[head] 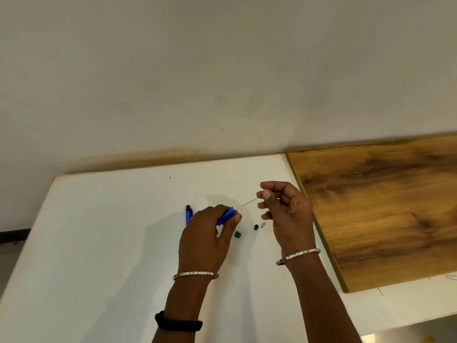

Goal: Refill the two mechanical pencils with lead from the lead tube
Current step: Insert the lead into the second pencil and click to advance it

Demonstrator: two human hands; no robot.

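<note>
A white surface (99, 243) carries a wooden board (383, 206) at its right edge. Near the middle, the left hand (205, 238) grips a blue mechanical pencil (226, 215); the right hand (286, 211) pinches a thin lead (249, 202) just beside it. A second blue pencil (188, 214) lies to the left. A green cap (237, 234) and a black cap (256, 227) lie between the hands.

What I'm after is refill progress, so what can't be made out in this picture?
All head view.
The held pencil: blurred, mostly covered by the left hand.
The second pencil: lower part behind that hand.
The lead: partly hidden by the right hand.
The small pieces on the table: too small to identify.
</note>
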